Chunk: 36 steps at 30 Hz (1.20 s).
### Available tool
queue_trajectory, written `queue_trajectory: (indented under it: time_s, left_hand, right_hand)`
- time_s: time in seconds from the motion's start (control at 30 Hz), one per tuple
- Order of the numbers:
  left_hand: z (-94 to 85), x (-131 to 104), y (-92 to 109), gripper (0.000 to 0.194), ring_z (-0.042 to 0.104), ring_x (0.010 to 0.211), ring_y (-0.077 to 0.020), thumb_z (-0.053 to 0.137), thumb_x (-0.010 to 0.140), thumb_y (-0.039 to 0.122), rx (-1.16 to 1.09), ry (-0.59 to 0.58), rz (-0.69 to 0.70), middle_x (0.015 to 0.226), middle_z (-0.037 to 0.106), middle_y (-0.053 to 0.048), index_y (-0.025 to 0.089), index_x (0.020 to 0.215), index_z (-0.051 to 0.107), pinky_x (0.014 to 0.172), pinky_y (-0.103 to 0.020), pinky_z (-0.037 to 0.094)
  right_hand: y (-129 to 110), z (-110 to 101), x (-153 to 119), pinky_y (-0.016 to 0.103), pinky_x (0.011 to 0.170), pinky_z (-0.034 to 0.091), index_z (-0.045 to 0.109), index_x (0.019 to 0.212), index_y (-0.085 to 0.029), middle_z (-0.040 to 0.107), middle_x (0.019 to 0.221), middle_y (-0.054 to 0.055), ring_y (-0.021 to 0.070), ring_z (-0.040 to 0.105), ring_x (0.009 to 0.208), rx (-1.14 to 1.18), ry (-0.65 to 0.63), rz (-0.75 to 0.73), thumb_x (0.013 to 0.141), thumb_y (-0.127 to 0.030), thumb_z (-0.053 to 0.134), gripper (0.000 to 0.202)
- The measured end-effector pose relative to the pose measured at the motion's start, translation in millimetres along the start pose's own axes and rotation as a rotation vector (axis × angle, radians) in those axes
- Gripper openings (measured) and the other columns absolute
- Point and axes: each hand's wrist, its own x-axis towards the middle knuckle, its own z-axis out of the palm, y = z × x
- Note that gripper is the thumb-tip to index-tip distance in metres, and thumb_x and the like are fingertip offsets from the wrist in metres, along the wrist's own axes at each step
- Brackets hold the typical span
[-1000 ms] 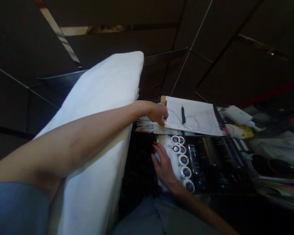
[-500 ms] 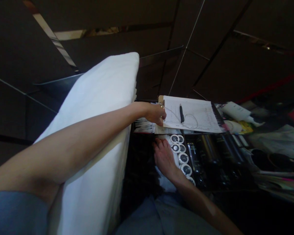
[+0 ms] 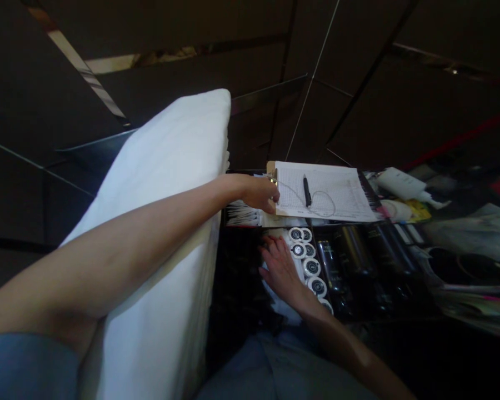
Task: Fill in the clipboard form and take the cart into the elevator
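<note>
While the left hand (image 3: 261,191) reaches across a tall stack of folded white linen (image 3: 166,222) to the near corner of a clipboard (image 3: 325,191), its fingers are curled down at the board's clip edge, though whether that grip is clamped on the board or only resting there cannot be told. A pen (image 3: 306,190) on a thin cord lies on the sheet. The right hand (image 3: 281,266) lies flat, fingers spread and closed on nothing, on white packets (image 3: 281,304) in the cart tray below, just beside a row of small bottles with round white caps (image 3: 310,258); dark bottles (image 3: 350,255) fill the next compartments to the right. More white sachets (image 3: 244,214) sit under the left wrist, and a white squeeze bottle (image 3: 402,184) lies beyond the clipboard. As a judgement, the step in hand looks like sorting or counting stock in the tray with the list held steady. The next move would call for the right fingers to close on 1 packet or bottle without knocking the capped row, while the linen stays balanced against the left forearm.
</note>
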Motion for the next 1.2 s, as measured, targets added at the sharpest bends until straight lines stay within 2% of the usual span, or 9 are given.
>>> queue_trajectory:
  time_s: [0.2, 0.33, 0.4, 0.5, 0.6, 0.8, 0.97, 1.03, 1.2]
  left_hand:
    - [0.4, 1, 0, 0.045, 0.064, 0.101, -0.0197, 0.059, 0.092, 0.031, -0.021, 0.001, -0.007, 0.125, 0.068, -0.012, 0.012, 0.132, 0.062, 0.084, -0.024, 0.043]
    - [0.8, 2, -2, 0.045, 0.063, 0.102, -0.0203, 0.059, 0.090, 0.033, -0.025, 0.009, -0.017, 0.124, 0.068, -0.010, 0.015, 0.132, 0.062, 0.084, -0.025, 0.043]
    - [0.9, 2, -2, 0.044, 0.063, 0.101, -0.0205, 0.059, 0.090, 0.033, -0.022, 0.008, -0.012, 0.122, 0.069, -0.009, 0.015, 0.131, 0.063, 0.084, -0.026, 0.043]
    - [0.6, 1, -2, 0.044, 0.063, 0.101, -0.0207, 0.058, 0.090, 0.033, -0.034, 0.003, -0.018, 0.120, 0.070, -0.009, 0.016, 0.130, 0.064, 0.085, -0.027, 0.044]
    - [-0.6, -1, 0, 0.043, 0.063, 0.103, -0.0217, 0.059, 0.089, 0.034, -0.060, 0.007, -0.036, 0.117, 0.071, -0.009, 0.018, 0.128, 0.065, 0.088, -0.028, 0.044]
    - [-1.1, -1, 1, 0.043, 0.063, 0.101, -0.0222, 0.059, 0.089, 0.033, -0.047, -0.001, -0.027, 0.119, 0.070, -0.010, 0.015, 0.128, 0.065, 0.086, -0.029, 0.045]
    - [1.0, 3, -3, 0.042, 0.064, 0.096, -0.0203, 0.059, 0.090, 0.034, -0.003, -0.001, -0.003, 0.119, 0.070, -0.010, 0.014, 0.126, 0.065, 0.078, -0.027, 0.045]
    - [1.3, 3, -2, 0.042, 0.064, 0.096, -0.0199, 0.059, 0.090, 0.034, -0.001, -0.002, -0.007, 0.118, 0.070, -0.010, 0.015, 0.127, 0.065, 0.078, -0.026, 0.045]
    - [0.2, 1, 0, 0.045, 0.063, 0.100, -0.0201, 0.059, 0.091, 0.035, 0.016, -0.001, -0.014, 0.123, 0.069, -0.010, 0.015, 0.131, 0.063, 0.080, -0.025, 0.044]
  right_hand:
    - [-10, 0, 3, 0.056, 0.120, 0.027, 0.060, 0.125, -0.005, 0.050, 0.140, 0.019, 0.0362, 0.037, 0.134, -0.050, -0.035, 0.043, 0.077, -0.021, 0.077, 0.053]
    - [-18, -7, 4, 0.057, 0.109, 0.041, 0.063, 0.118, -0.008, 0.057, 0.127, 0.018, 0.0359, 0.048, 0.122, -0.039, -0.037, 0.099, 0.081, -0.025, 0.075, 0.042]
    - [-20, -8, 1, 0.053, 0.100, 0.049, 0.063, 0.118, -0.010, 0.059, 0.120, 0.016, 0.0335, 0.054, 0.113, -0.008, -0.062, 0.108, 0.082, -0.019, 0.072, 0.038]
    - [-20, -7, -12, 0.045, 0.094, 0.055, 0.058, 0.130, -0.011, 0.059, 0.123, 0.016, 0.0282, 0.060, 0.105, 0.098, -0.140, 0.090, 0.086, -0.008, 0.060, 0.044]
    - [-15, -8, -33, 0.041, 0.090, 0.057, 0.051, 0.138, -0.012, 0.059, 0.123, 0.015, 0.0240, 0.063, 0.099, 0.258, -0.212, 0.084, 0.094, -0.009, 0.045, 0.044]
    - [-1, -28, -74, 0.039, 0.094, 0.054, 0.049, 0.139, -0.018, 0.060, 0.114, 0.011, 0.0207, 0.062, 0.101, 0.538, -0.387, 0.066, 0.092, -0.010, 0.045, 0.047]
    - [-3, -29, -79, 0.035, 0.092, 0.055, 0.035, 0.150, -0.024, 0.058, 0.114, 0.007, 0.0164, 0.062, 0.094, 0.757, -0.459, 0.073, 0.085, -0.010, 0.054, 0.069]
    - [-8, -23, -76, 0.037, 0.094, 0.055, 0.030, 0.152, -0.022, 0.055, 0.119, 0.009, 0.0175, 0.061, 0.096, 0.769, -0.468, 0.101, 0.079, -0.008, 0.059, 0.080]
    - [-35, -15, -63, 0.047, 0.114, 0.041, 0.019, 0.156, -0.009, 0.044, 0.139, 0.019, 0.0280, 0.046, 0.128, 0.573, -0.439, 0.180, 0.078, -0.004, 0.055, 0.086]
